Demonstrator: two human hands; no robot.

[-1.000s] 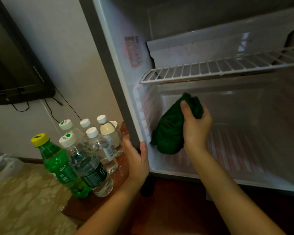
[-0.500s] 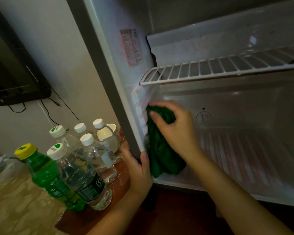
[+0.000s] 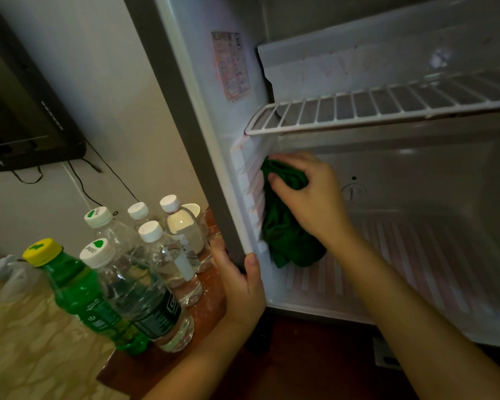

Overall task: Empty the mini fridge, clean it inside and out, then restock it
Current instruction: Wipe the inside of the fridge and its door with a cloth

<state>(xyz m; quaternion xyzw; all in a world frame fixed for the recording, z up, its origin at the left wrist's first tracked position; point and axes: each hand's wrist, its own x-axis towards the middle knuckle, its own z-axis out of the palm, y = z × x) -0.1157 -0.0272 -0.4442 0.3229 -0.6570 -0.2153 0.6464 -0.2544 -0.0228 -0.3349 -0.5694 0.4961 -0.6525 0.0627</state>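
The mini fridge [image 3: 202, 116] stands open with bare shelves; a white wire shelf [image 3: 387, 106] crosses its upper part. My right hand [image 3: 309, 197] grips a dark green cloth [image 3: 286, 241] and presses it against the ribbed left inner wall just below the wire shelf. The cloth hangs down to the fridge floor. My left hand [image 3: 243, 284] grips the lower front edge of the fridge's left side, thumb inside the frame.
Several clear water bottles [image 3: 145, 287] and a green soda bottle [image 3: 78, 293] with a yellow cap stand on the brown surface left of the fridge. A dark screen [image 3: 20, 122] with hanging cables is on the wall at left. A white bag [image 3: 3, 269] lies at far left.
My right hand carried the cloth from the back of the lower compartment to the left inner wall and slid up it. The left hand kept its hold on the fridge edge.
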